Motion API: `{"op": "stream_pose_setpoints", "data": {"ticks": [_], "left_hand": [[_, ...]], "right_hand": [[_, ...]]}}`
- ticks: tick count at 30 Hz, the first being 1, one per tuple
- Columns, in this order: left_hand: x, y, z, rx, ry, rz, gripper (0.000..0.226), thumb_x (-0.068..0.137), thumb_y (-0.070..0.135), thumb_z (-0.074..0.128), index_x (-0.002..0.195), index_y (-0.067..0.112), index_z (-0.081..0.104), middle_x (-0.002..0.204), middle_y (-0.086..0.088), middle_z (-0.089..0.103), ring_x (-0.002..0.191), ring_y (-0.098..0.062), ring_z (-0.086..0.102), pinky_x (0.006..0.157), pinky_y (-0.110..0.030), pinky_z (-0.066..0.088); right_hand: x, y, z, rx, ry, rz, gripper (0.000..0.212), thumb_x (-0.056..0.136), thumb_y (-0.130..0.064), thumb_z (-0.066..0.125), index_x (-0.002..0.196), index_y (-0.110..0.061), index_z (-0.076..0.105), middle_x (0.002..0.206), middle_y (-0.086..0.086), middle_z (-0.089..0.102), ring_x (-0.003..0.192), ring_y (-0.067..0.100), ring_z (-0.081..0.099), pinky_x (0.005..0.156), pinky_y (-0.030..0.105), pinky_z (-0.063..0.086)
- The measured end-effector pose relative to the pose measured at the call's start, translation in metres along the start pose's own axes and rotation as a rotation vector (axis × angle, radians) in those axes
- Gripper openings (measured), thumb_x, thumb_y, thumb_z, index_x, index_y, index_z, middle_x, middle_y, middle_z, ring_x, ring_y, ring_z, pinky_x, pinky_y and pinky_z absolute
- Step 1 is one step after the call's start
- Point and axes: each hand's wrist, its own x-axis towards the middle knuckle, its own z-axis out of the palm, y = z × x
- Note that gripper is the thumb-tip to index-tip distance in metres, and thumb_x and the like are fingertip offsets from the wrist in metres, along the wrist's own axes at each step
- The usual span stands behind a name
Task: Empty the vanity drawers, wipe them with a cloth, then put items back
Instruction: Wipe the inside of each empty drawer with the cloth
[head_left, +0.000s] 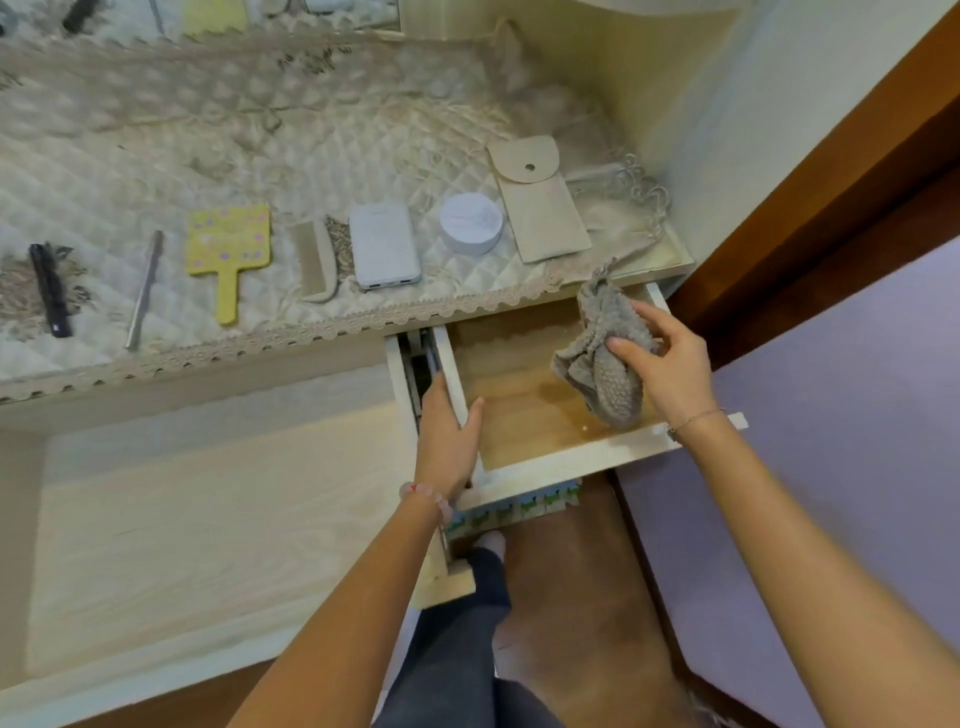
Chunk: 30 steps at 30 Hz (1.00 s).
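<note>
The top vanity drawer (519, 395) is pulled out, its wooden floor bare apart from a cloth. My right hand (660, 364) grips a grey knitted cloth (602, 358) that rests on the drawer's right side. My left hand (449, 431) clasps the drawer's left wall, thumb inside. A lower drawer (514, 506) is partly open beneath, with a patterned lining showing. On the quilted vanity top (260, 156) lie a beige pouch (540, 202), a white round jar (471, 222), a white power bank (383, 245), a comb (314, 260), a yellow hand mirror (228, 249), a metal stick (145, 288) and a black pen-like item (49, 288).
A pale bench or stool surface (208, 519) sits to the left below the vanity. A brown wooden door frame (831, 182) rises at the right, next to the drawer's end. My legs in dark trousers (467, 649) stand over brown floor. A mirror edge runs along the top.
</note>
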Motion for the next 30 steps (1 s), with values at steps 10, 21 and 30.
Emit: {"op": "stream_pose_setpoints", "data": {"ticks": [10,21,30], "left_hand": [[0.045,-0.004,0.03,-0.026,0.246,-0.034,0.041,0.098,0.029,0.041,0.136,0.013,0.037,0.132,-0.002,0.045,0.117,-0.01,0.042,0.095,-0.024,0.033],[0.035,-0.009,0.033,0.089,0.301,0.012,0.038,0.101,0.023,0.029,0.135,0.008,0.04,0.129,-0.011,0.051,0.12,-0.021,0.046,0.095,-0.026,0.035],[0.01,-0.019,0.043,0.129,0.303,-0.044,0.042,0.101,0.026,0.029,0.139,0.008,0.034,0.138,-0.008,0.045,0.129,-0.019,0.038,0.098,-0.015,0.025]], "right_hand": [[0.04,0.094,0.024,-0.249,-0.291,0.208,0.048,0.08,-0.014,0.07,0.125,-0.012,0.055,0.119,0.007,0.061,0.106,0.015,0.054,0.09,0.024,0.044],[0.04,0.126,0.035,-0.234,-0.407,0.231,0.042,0.08,-0.022,0.07,0.121,-0.018,0.059,0.108,-0.003,0.061,0.099,0.012,0.055,0.084,0.024,0.044],[0.017,0.138,0.026,-0.184,-0.406,0.271,0.04,0.081,-0.023,0.07,0.119,-0.02,0.059,0.101,-0.008,0.059,0.094,0.01,0.056,0.077,0.021,0.044]]}}
